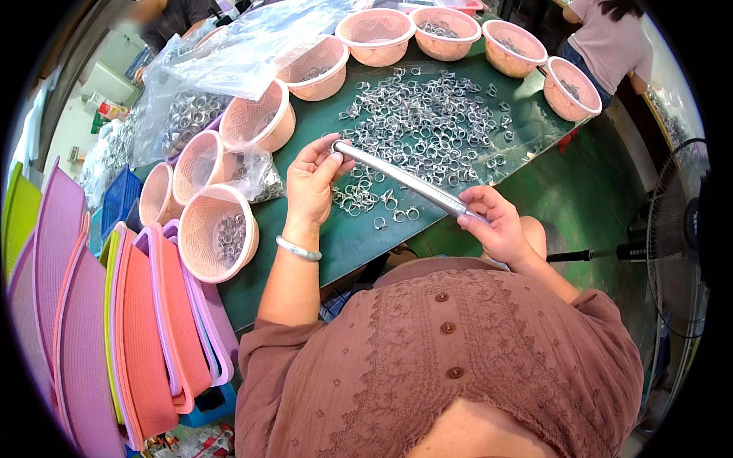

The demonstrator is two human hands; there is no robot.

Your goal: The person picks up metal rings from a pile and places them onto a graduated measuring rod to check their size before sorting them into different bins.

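Observation:
A silver ring mandrel [405, 179], a long tapered metal rod, slants between my two hands above the table. My left hand [314, 169] has thumb and fingers pinched at its upper left end, where a small metal ring [338, 146] seems to sit around the tip; the fingers partly hide it. Wrapped around the rod's lower right end is my right hand [495, 223]. Beneath and beyond the rod, a wide pile of loose silver rings [427, 114] lies on the green tabletop [321, 237]. A few rings lie apart near the table's front edge.
Pink baskets stand in an arc, including one with rings [219, 233] at left and one [573, 89] at far right. Clear plastic sheeting [221, 53] covers ring heaps. Colourful stacked trays [145, 336] fill the left. A fan [679, 237] and another person [611, 46] are at right.

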